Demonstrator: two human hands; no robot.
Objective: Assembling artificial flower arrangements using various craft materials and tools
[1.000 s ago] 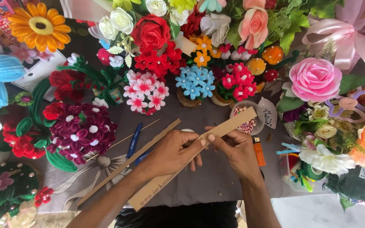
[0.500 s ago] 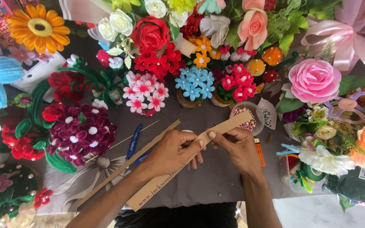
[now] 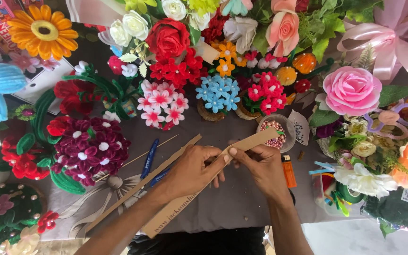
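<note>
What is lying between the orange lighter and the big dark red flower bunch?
In the head view, between the orange lighter and the dark red flower bunch: both hands, holding a cardboard strip, and blue pens.

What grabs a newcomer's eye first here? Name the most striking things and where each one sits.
At the centre, the left hand and right hand grip a long brown cardboard strip slanting across the grey table. Handmade flowers ring it: an orange daisy top left, a red rose top centre, a pink rose at right.

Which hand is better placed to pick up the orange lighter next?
Probably the right hand. The orange lighter lies just beside it, while the left hand is on the far side, gripping the cardboard strip.
</note>
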